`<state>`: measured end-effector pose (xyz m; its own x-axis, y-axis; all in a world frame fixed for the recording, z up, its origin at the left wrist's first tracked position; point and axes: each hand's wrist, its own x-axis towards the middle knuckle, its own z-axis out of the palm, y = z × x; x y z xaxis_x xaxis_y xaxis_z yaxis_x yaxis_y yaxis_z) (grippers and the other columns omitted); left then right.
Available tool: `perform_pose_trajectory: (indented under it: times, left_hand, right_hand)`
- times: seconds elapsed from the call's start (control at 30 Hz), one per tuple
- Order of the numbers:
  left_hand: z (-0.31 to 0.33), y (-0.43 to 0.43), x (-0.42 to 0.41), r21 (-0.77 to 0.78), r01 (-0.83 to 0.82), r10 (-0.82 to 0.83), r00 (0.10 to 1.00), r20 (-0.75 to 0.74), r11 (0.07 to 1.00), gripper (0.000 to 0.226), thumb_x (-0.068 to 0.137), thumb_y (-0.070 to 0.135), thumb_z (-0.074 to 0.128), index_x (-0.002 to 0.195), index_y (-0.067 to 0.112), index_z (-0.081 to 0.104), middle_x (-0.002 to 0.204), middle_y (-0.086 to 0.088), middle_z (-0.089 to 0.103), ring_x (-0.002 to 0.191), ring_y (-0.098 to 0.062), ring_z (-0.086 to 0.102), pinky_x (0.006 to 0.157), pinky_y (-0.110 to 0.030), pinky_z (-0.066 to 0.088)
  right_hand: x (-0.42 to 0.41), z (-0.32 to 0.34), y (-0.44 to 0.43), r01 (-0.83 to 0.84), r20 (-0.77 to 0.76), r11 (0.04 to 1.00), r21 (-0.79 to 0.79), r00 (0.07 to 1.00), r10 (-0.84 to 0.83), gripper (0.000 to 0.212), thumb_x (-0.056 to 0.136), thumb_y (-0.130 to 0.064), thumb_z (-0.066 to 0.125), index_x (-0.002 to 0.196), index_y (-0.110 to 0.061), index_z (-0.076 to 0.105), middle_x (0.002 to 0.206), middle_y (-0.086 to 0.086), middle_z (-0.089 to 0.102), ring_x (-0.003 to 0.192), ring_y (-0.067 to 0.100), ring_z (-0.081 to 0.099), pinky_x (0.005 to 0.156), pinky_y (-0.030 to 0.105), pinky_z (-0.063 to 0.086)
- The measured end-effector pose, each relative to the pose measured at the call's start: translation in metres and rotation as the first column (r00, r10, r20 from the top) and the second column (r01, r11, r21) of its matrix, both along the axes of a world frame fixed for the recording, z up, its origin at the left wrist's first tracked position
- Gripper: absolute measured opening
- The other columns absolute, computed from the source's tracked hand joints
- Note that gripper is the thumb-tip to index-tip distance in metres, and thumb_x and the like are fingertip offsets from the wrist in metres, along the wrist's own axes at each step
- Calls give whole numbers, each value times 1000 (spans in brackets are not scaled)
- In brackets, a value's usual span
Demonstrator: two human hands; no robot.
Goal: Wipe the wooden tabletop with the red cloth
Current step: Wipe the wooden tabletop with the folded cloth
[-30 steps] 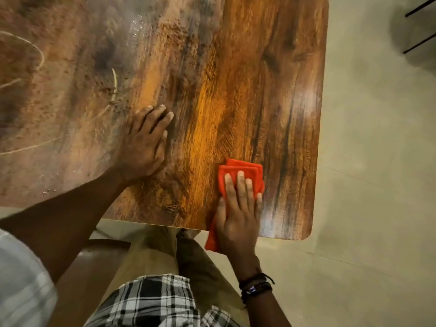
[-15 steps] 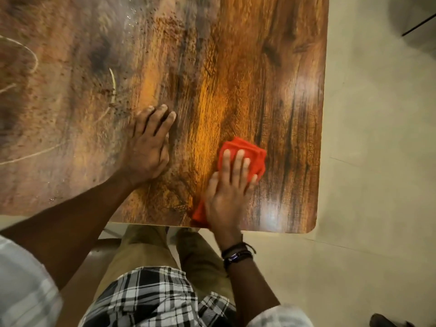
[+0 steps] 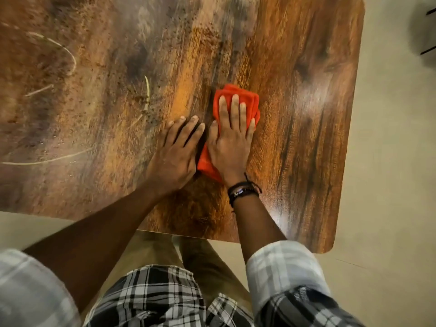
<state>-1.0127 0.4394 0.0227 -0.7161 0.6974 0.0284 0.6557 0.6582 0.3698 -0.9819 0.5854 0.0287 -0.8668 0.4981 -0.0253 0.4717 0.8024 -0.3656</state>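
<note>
The wooden tabletop (image 3: 306,79) fills the upper part of the head view, brown with dark grain. A folded red cloth (image 3: 245,96) lies on it right of centre. My right hand (image 3: 230,142) presses flat on the cloth with straight fingers; the cloth shows beyond the fingertips and beside the wrist. My left hand (image 3: 175,152) rests flat on the bare wood just left of the cloth, its fingers straight and close to my right thumb.
Pale streaks and specks of dirt (image 3: 146,100) mark the left half of the tabletop. The table's right edge (image 3: 351,128) and rounded near corner border a beige floor (image 3: 389,185). Black legs of some furniture (image 3: 430,31) stand at the far right.
My right hand has pushed the cloth away from the near edge and leftward, up to my left hand. The left hand has stayed flat on the wood.
</note>
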Motion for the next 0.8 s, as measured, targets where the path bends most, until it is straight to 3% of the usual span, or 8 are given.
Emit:
perform_pose_trajectory:
  times: [0.17, 0.27, 0.33, 0.5, 0.6, 0.8]
  left_hand:
    - [0, -3, -1, 7, 3, -3, 1000, -3, 1000, 57, 96, 26, 35, 151, 11, 37, 157, -11, 37, 145, -31, 31, 118, -47, 24]
    - [2, 2, -20, 87, -52, 57, 997, -57, 995, 45, 97, 27, 40, 138, 11, 52, 133, -13, 54, 122, -32, 48, 102, -47, 35]
    - [4, 13, -50, 109, -121, 130, 988, -82, 987, 40, 97, 26, 43, 132, 10, 53, 124, -15, 55, 114, -30, 45, 96, -47, 38]
    - [9, 52, -136, 2, -179, 179, 980, -82, 984, 46, 100, 33, 36, 139, 8, 41, 142, -17, 43, 129, -34, 37, 109, -52, 28]
    - [1, 60, -144, -65, -158, 153, 985, -79, 985, 55, 103, 36, 26, 149, 7, 32, 156, -15, 32, 145, -34, 26, 121, -53, 15]
    - [-2, 60, -143, -84, -169, 161, 982, -95, 982, 56, 104, 34, 23, 153, 7, 30, 160, -12, 29, 151, -31, 21, 122, -54, 15]
  right_hand:
    - [-4, 3, -2, 4, 11, 1000, -12, 1000, -4, 59, 102, -40, 25, 159, -26, 22, 168, 1, 14, 155, 18, 8, 124, 47, -1]
    - [37, 8, -24, 8, 15, 999, -40, 1000, -7, 58, 103, -38, 28, 159, -27, 20, 168, -1, 11, 156, 15, 2, 126, 47, -1]
    - [71, 9, -40, -3, 47, 999, -54, 999, 5, 58, 103, -38, 30, 159, -29, 18, 168, -3, 10, 156, 14, 0, 126, 47, 0]
    - [114, 4, -52, -1, 92, 999, 54, 996, -4, 60, 99, -41, 37, 157, -28, 27, 166, -1, 18, 155, 19, 13, 121, 53, 15]
    - [78, 2, -32, -20, 74, 996, 91, 997, 14, 61, 100, -42, 34, 158, -24, 26, 167, 2, 16, 156, 20, 9, 124, 53, 9]
    - [-66, -3, 42, 49, 30, 992, 119, 998, -53, 60, 102, -47, 24, 159, -29, 19, 168, -1, 12, 156, 18, 7, 126, 47, 2]
